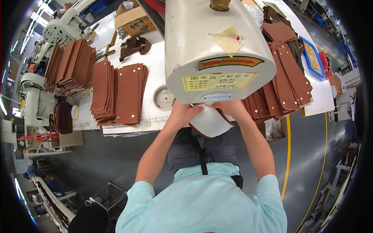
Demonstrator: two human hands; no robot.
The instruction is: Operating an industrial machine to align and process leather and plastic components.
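Under the front of a large cream press-like machine (pixel 217 42), both my hands hold a brown-edged leather piece (pixel 211 123) with its white underside turned up. My left hand (pixel 183 115) grips its left side, thumb on the white face. At the right edge, my right hand (pixel 230 107) is closed on the same piece, its fingertips partly hidden under the machine head. The piece's far end is also out of sight there. Its near end curves down over the table edge, above my lap.
Brown leather panels with metal snaps lie in stacks left (pixel 130 93) and right (pixel 287 77) of the machine. Further left are taller brown stacks (pixel 70 66). A blue tray (pixel 312 57) of small gold-coloured parts stands far right, and an open cardboard box (pixel 134 23) at the back left.
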